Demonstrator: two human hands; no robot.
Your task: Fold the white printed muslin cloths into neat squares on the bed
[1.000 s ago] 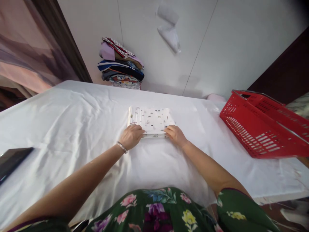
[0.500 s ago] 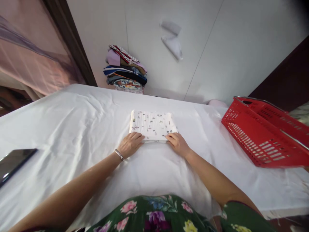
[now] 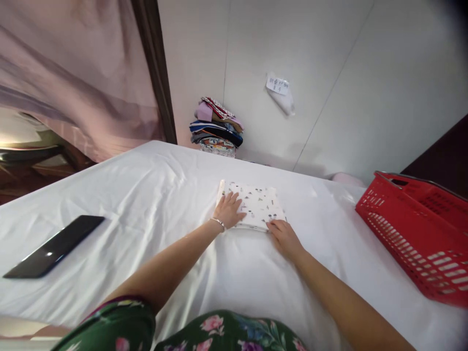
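A folded white cloth (image 3: 256, 200) with small dark prints lies flat on the white-covered table, in the middle of the head view. My left hand (image 3: 229, 210) rests on its left part, palm down with the fingers spread. At the near right corner, my right hand (image 3: 285, 236) has its thumb and fingers closed on the cloth's edge. Under my left palm a piece of the cloth is hidden. A bracelet (image 3: 218, 224) circles my left wrist.
A red plastic basket (image 3: 413, 239) stands at the right. A dark flat tablet-like device (image 3: 54, 247) lies at the left. Behind the table's far edge is a stack of folded clothes (image 3: 216, 127). A paper note (image 3: 278, 87) hangs on the wall, and a pink curtain (image 3: 91, 63) at the left.
My left hand has moved from the near left edge up onto the cloth and spread its fingers. My right hand stays at the near right corner. The view has shifted left.
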